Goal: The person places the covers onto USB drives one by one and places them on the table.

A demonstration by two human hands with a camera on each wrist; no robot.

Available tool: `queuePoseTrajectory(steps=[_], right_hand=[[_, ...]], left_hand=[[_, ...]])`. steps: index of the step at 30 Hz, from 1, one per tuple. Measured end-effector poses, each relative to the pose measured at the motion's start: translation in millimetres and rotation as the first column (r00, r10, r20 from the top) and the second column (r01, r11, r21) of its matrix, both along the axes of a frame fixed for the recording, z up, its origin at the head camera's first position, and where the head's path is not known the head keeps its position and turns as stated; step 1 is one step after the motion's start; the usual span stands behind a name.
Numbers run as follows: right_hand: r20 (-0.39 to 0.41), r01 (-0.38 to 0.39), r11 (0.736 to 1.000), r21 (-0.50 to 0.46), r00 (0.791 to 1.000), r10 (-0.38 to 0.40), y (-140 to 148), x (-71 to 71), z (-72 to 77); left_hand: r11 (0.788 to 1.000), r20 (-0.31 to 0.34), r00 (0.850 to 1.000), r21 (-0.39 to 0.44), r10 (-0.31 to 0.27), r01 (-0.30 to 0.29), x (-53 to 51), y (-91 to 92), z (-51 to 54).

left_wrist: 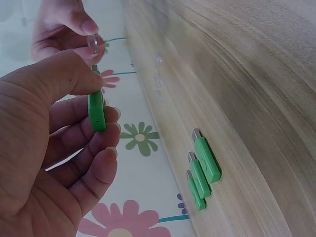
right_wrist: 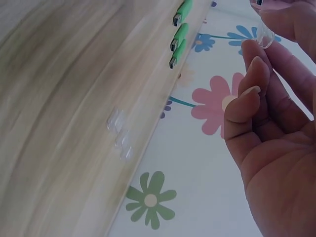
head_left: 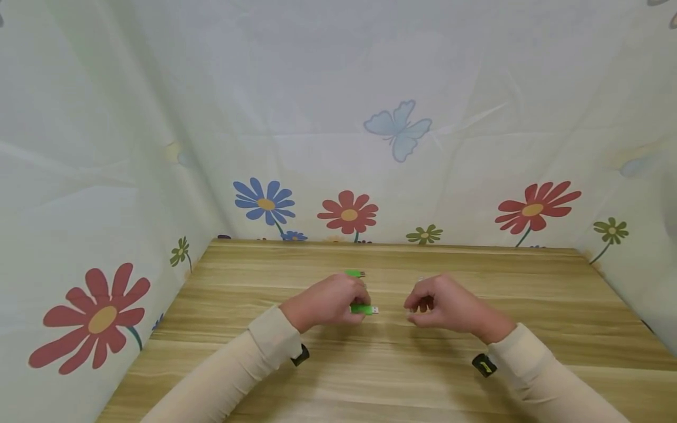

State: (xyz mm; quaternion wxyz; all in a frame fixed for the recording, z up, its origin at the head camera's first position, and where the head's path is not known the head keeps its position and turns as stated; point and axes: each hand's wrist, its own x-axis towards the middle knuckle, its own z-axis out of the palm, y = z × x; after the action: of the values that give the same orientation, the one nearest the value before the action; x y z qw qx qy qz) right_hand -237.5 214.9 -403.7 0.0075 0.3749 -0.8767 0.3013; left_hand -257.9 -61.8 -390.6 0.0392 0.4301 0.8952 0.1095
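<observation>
My left hand (head_left: 330, 301) pinches a green USB stick (left_wrist: 97, 111) between thumb and fingers, its metal plug pointing toward the right hand. A small clear cap (right_wrist: 265, 36) is pinched between the thumb and index finger of my right hand (head_left: 449, 306). The stick and the cap are held apart above the table, with a gap between them. In the left wrist view, several more green USB sticks (left_wrist: 207, 160) lie side by side on the wood. Several clear caps (right_wrist: 116, 120) lie in a row in the right wrist view.
The wood-grained table (head_left: 391, 376) reaches back to a white cloth (head_left: 296, 117) printed with flowers and a butterfly. More of this cloth hangs at the left and right sides. A dark band sits at each wrist.
</observation>
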Motion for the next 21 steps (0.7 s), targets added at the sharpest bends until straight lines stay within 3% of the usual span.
queuePoseTrajectory(steps=[12, 21], right_hand=[[-0.006, -0.005, 1.000, -0.020, 1.000, 0.005, -12.3, -0.6, -6.2], [0.006, -0.012, 0.999, -0.053, 1.000, 0.013, -22.4, -0.9, -3.3]], left_hand=[[0.999, -0.040, 0.999, 0.012, -0.035, 0.035, -0.3, 3.5, -4.9], [0.998, -0.055, 0.997, 0.018, -0.052, 0.053, 1.1, 4.1, -0.6]])
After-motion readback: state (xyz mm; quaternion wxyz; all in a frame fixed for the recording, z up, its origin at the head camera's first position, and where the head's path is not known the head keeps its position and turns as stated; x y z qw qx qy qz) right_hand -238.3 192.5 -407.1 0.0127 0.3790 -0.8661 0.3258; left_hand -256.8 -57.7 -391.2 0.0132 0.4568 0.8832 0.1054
